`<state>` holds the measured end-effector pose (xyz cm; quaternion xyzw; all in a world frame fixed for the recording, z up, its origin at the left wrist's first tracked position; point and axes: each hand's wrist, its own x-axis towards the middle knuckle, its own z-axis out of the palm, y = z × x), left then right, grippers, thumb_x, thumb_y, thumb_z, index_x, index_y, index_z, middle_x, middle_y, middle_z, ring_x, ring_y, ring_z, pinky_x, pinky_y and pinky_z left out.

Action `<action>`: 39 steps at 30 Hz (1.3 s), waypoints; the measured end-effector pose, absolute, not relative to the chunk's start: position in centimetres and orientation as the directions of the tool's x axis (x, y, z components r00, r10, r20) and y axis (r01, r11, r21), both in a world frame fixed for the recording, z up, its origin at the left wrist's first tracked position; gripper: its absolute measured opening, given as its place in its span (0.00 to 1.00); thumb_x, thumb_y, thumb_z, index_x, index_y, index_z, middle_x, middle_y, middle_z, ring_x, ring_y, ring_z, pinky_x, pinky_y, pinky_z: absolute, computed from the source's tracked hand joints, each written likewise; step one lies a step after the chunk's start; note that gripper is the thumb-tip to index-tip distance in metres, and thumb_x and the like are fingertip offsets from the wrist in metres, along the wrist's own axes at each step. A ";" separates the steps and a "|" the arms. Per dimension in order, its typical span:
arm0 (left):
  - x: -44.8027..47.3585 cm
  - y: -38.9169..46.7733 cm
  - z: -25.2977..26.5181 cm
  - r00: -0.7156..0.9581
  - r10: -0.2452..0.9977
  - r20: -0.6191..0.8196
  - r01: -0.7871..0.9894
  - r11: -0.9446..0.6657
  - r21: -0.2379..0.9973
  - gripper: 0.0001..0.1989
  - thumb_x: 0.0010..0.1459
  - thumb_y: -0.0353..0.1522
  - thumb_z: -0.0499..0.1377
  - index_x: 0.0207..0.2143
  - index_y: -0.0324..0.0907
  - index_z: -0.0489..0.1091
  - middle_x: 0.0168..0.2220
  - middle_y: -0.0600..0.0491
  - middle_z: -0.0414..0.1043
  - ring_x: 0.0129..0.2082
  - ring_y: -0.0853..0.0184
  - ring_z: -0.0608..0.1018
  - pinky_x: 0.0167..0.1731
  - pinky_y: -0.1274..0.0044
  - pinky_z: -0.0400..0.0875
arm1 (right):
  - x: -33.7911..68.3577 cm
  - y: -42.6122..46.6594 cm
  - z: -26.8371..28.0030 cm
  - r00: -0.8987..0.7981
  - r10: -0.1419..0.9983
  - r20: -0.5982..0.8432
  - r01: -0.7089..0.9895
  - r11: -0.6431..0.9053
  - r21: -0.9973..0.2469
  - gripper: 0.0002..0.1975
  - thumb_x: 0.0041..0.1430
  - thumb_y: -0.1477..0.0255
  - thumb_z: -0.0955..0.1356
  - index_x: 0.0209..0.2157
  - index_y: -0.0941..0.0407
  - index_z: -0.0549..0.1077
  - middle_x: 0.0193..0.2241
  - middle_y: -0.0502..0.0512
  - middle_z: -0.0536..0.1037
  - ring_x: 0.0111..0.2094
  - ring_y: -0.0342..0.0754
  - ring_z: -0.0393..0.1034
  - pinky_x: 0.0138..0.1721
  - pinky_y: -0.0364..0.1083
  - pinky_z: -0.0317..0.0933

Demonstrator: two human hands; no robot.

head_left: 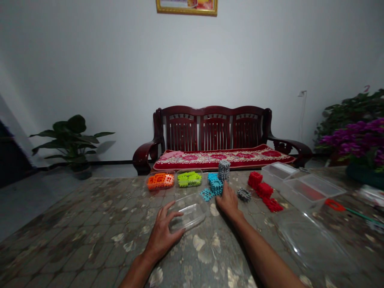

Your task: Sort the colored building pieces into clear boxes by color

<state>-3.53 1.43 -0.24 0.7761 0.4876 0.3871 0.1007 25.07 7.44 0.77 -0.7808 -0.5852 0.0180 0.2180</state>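
My left hand (167, 229) grips the left end of a clear plastic box (192, 216), thumb at the near side and fingers over the far side. Nothing shows inside that box. Farther forward, my right hand (229, 202) has its fingers closed at the right edge of the stacked blue interlocking pieces (215, 185); its fingertips are partly hidden. A few blue pieces (206, 195) lie flat to the left. Just behind the hand rises a tall stack of grey gear-like pieces (224, 170), and a shorter grey stack (244, 195) stands to its right.
Clear boxes hold orange pieces (161, 181) and green pieces (189, 179). Red stacks (264, 189) stand right of centre. Farther right are a divided clear case (312, 190), a clear lid (315, 240) and an orange-handled tool (335, 205). A wooden bench (214, 132) is behind the table.
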 end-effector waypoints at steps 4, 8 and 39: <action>-3.4 1.4 -0.2 0.224 0.838 0.497 0.667 -0.504 0.549 0.17 0.47 0.26 0.66 0.41 0.47 0.77 0.61 0.47 0.64 0.61 0.50 0.70 0.60 0.54 0.67 | 24.3 7.9 1.0 0.348 0.912 0.217 0.891 -0.249 -0.380 0.42 0.57 0.69 0.65 0.69 0.68 0.48 0.59 0.74 0.69 0.57 0.63 0.65 0.54 0.52 0.57; -3.3 1.3 -0.1 0.222 0.847 0.483 0.656 -0.496 0.569 0.17 0.47 0.26 0.67 0.41 0.47 0.77 0.61 0.47 0.64 0.61 0.49 0.69 0.60 0.53 0.66 | 23.8 8.3 1.0 0.375 0.903 0.209 0.885 -0.281 -0.372 0.44 0.58 0.64 0.66 0.70 0.66 0.46 0.57 0.75 0.71 0.58 0.66 0.64 0.53 0.55 0.57; -4.8 1.9 -0.4 0.197 0.837 0.510 0.666 -0.496 0.557 0.08 0.48 0.28 0.67 0.33 0.46 0.78 0.58 0.48 0.69 0.59 0.50 0.71 0.60 0.53 0.65 | 27.2 1.7 -0.5 0.236 0.914 0.328 0.948 -0.144 -0.283 0.41 0.59 0.67 0.64 0.69 0.69 0.47 0.51 0.71 0.76 0.50 0.63 0.69 0.53 0.54 0.58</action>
